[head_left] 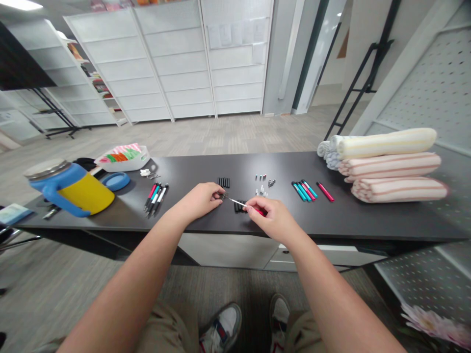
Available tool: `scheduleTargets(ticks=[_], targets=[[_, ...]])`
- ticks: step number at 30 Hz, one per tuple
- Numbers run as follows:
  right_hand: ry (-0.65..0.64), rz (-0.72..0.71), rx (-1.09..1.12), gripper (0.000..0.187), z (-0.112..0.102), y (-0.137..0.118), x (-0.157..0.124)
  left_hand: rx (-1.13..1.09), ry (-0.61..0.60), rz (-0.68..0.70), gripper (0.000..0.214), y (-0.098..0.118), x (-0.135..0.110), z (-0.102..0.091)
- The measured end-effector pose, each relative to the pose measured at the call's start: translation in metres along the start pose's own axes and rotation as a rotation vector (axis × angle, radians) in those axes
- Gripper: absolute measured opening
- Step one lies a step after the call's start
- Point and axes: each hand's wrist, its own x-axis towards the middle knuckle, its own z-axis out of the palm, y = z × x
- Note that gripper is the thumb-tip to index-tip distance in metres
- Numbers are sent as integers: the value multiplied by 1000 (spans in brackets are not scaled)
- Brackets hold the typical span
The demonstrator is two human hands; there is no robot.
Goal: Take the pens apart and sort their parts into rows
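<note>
My right hand (270, 214) is closed around a red pen barrel (260, 211), from which a thin white refill (237, 202) sticks out to the left. The refill's tip is close to the fingertips of my left hand (206, 198). Thumb and fingers of that left hand are pinched together low over the table, beside small coiled pieces that look like springs (225, 196). Whether a spring is between the fingers is too small to tell. Black tube-shaped grips (223, 183) lie in a row behind the left hand. More black grips (239, 206) lie under the refill, partly hidden by my right hand.
On the dark table (206, 169) are small metal tips (271, 183), clear plastic pieces (262, 190), coloured barrels (303, 190), a separate red barrel (325, 191) and assembled pens (156, 198). A yellow-blue mug (79, 189), white basket (127, 163) and rolled towels (393, 166) stand at the sides.
</note>
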Motion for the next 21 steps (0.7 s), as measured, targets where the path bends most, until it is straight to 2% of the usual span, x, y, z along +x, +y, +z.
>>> scheduleTargets(ticks=[5, 12, 21], targets=[[-1, -3, 1, 20, 0, 0, 0, 12, 18, -28, 29, 3, 1, 2], [3, 2, -1, 19, 1, -1, 0, 69, -4, 14, 33, 3, 10, -1], [-2, 16, -1, 20, 0, -2, 0, 125, -8, 9, 28, 7, 18, 1]])
